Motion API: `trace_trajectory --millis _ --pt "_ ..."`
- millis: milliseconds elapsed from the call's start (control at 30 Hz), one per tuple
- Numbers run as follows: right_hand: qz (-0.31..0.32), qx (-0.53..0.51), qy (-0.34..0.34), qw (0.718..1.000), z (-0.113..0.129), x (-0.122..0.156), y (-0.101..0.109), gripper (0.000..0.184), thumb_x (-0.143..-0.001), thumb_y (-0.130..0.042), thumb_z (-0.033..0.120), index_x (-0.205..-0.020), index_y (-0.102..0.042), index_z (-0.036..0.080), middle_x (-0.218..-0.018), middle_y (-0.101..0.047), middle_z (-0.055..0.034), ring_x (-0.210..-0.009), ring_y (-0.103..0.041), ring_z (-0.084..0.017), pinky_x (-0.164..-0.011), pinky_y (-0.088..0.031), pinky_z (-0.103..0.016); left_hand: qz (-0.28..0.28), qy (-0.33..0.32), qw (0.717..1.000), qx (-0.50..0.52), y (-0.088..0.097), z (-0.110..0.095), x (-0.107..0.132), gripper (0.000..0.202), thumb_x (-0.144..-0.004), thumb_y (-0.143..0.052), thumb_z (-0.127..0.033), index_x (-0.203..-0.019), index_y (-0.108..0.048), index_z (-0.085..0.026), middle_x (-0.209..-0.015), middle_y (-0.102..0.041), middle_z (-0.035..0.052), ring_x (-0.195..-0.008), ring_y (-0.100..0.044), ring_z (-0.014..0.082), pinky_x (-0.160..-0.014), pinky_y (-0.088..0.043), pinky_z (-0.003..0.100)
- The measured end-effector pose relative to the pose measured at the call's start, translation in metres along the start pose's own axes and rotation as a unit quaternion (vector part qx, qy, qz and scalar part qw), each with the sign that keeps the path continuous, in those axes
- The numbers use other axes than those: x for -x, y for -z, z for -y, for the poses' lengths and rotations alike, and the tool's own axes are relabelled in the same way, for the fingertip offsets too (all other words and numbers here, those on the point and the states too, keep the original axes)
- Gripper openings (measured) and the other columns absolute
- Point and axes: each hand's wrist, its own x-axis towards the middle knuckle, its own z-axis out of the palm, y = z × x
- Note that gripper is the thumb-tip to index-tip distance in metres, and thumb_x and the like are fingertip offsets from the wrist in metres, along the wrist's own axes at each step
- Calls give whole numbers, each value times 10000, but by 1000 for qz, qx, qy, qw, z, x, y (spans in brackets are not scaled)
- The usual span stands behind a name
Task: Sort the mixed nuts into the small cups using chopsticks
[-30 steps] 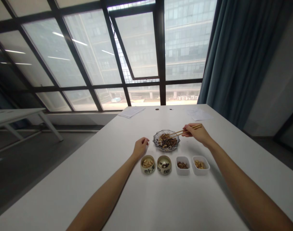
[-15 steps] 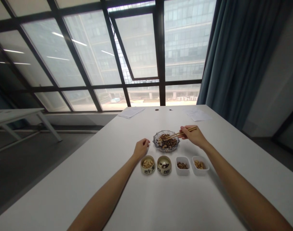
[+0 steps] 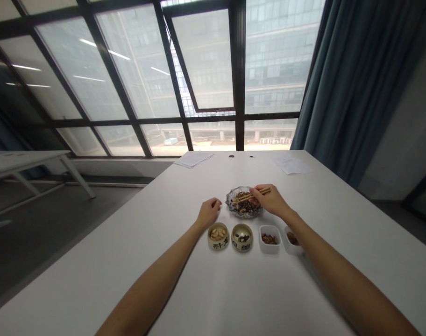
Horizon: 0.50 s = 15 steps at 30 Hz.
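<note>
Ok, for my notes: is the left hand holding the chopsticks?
No, the chopsticks are in the right hand, over the glass dish.

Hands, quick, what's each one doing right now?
Left hand: loosely curled, empty.
Right hand: closed, holding wooden chopsticks.

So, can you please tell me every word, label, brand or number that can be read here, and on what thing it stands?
Nothing can be read. One gold-lined bowl and a second gold-lined bowl have dark characters on the outside, too small and blurred to read; the sheet of paper and the other sheet of paper show nothing legible.
</note>
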Motion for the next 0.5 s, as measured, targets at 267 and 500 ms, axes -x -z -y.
trace_trajectory --millis 267,500 --pt "5 -1 -19 1000 -5 2 -9 384 -933 -663 489 -816 -827 162 -693 -789 -52 -625 -764 -226 -555 -598 -266 9 1 1000 7 0 -2 2 370 -1044 -587 -487 -938 -684 -146 -810 -673 11 -740 -652 161 -778 -559 354" --pt "-12 -2 -24 1000 -2 5 -11 364 -919 -689 471 -778 -816 160 -690 -791 -59 -633 -772 -249 -555 -616 -290 11 1 1000 9 0 -2 2 345 -1039 -604 -465 -948 -685 -142 -839 -682 17 -755 -657 160 -775 -566 351"
